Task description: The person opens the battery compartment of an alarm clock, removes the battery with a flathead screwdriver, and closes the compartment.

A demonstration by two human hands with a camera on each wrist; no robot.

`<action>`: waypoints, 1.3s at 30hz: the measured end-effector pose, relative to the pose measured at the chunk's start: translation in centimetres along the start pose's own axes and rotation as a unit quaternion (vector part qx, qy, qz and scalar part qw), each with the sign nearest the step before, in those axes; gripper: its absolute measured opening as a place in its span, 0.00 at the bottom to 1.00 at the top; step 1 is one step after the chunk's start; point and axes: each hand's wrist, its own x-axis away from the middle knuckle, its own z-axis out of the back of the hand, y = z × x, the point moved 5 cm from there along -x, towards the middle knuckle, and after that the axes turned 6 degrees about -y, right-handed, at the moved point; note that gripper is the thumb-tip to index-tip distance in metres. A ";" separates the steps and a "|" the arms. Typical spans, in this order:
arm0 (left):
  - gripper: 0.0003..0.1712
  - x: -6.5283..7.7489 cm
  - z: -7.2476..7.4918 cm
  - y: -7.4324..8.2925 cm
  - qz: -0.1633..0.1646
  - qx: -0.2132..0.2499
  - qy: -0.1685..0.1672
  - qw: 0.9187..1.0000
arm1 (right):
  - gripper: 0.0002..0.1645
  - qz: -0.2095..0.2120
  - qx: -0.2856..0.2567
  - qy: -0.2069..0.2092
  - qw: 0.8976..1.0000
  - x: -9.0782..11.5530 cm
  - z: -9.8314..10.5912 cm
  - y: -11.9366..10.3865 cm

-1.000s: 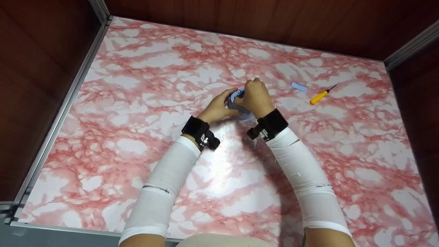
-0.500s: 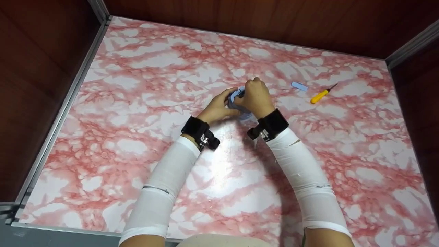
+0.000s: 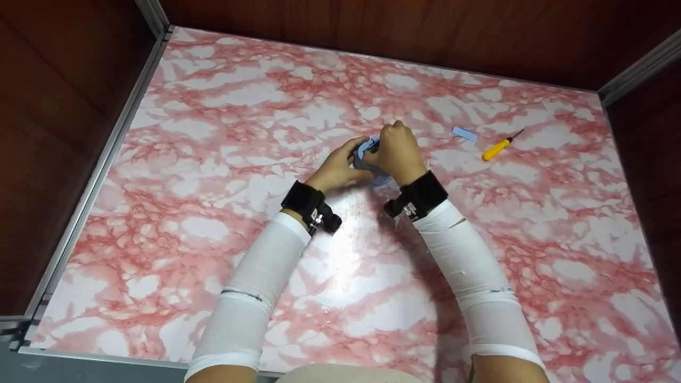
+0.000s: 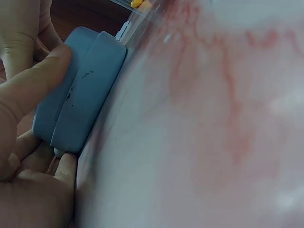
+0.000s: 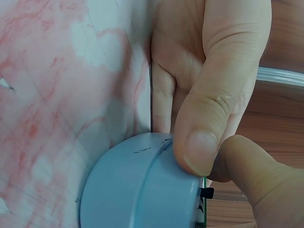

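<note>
A rounded blue plastic casing (image 3: pixel 363 160) is between both hands near the table's middle, its open side facing up. My left hand (image 3: pixel 336 169) grips it from the left. In the left wrist view its thumb presses the side of the casing (image 4: pixel 92 90), while other fingers curl below. From the right, my right hand (image 3: pixel 400 151) bends over the open edge, thumb at the opening. Its tip is at the rim in the right wrist view, close to a green circuit board edge (image 5: pixel 205 182) and a small black part (image 5: pixel 207 193). The other right fingertips are hidden.
Right of the hands lie a flat blue rectangular piece (image 3: pixel 464 133) and a yellow-handled screwdriver (image 3: pixel 496 150), shaft pointing away to the right. The red-and-white marbled table (image 3: pixel 223 127) is bounded by dark wood-look panels (image 3: pixel 393 32) at the back and sides.
Both hands stay in place around the casing, with barely visible movement. The blue piece and the screwdriver lie as before.
</note>
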 end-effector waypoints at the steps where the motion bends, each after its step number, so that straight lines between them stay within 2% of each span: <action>1: 0.52 0.0 0.0 0.0 0.001 0.001 0.000 1.000 | 0.27 0.000 -0.001 0.000 1.000 0.0 0.0 0.0; 11: 0.53 0.1 0.0 -0.2 0.007 0.012 0.002 1.000 | 0.25 0.006 -0.017 0.000 1.000 0.1 0.0 0.1; 17: 0.52 0.1 0.0 -0.2 0.006 0.001 0.002 1.000 | 0.23 0.008 -0.026 0.001 1.000 0.3 0.2 0.2; 23: 0.52 0.0 -0.1 -0.1 -0.003 -0.001 0.001 1.000 | 0.25 0.006 -0.029 -0.008 1.000 0.4 0.3 0.2; 29: 0.53 0.1 -0.1 0.0 0.003 -0.004 0.003 1.000 | 0.26 0.005 -0.031 -0.008 0.999 0.4 0.2 0.4; 39: 0.52 0.1 0.0 0.0 0.005 -0.013 0.004 1.000 | 0.24 0.002 -0.054 0.006 0.999 0.5 0.5 0.6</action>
